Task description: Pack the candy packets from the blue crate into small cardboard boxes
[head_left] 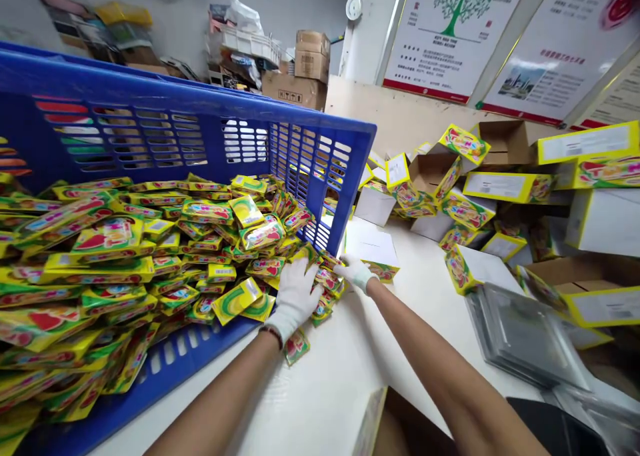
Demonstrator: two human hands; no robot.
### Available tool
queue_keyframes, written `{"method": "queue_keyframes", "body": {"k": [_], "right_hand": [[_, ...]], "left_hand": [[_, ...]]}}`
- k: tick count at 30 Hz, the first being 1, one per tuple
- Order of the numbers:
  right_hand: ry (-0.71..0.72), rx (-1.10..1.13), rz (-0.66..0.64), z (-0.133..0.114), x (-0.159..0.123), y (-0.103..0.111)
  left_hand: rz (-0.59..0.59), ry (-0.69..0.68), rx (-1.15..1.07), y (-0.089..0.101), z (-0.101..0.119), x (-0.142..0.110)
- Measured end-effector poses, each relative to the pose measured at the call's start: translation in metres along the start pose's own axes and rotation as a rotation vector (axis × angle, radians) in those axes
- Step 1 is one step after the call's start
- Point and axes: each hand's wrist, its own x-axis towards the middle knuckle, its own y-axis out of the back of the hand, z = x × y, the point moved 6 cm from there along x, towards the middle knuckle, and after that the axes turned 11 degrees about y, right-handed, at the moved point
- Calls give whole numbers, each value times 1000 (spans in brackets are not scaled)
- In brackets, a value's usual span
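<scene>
My left hand [296, 293], in a white glove, lies on small yellow-green printed packets [255, 266] by the crate's low front edge, with its fingers stretched and apart. Also gloved, my right hand [357, 273] has its fingers curled against the right end of a small group of packets [327, 283] between the two hands. Part of its grip is hidden. One loose packet [297, 347] lies on the white table below my left wrist. The blue plastic crate [320, 124] is heaped with similar packets.
A closed white-topped carton [373, 246] stands just beyond my right hand. Printed cartons [475, 206], some open, are piled at right near clear plastic trays [525, 336]. An open box [400, 426] sits at the near edge. Brown cartons [295, 89] stand behind the crate.
</scene>
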Motion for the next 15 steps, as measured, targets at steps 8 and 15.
{"method": "queue_keyframes", "body": {"k": [8, 15], "right_hand": [[-62, 232, -141, 30, -45, -71], [13, 274, -229, -23, -122, -71]], "left_hand": [[-115, 46, 128, -12, -34, -32], [-173, 110, 85, 26, -50, -167]]}}
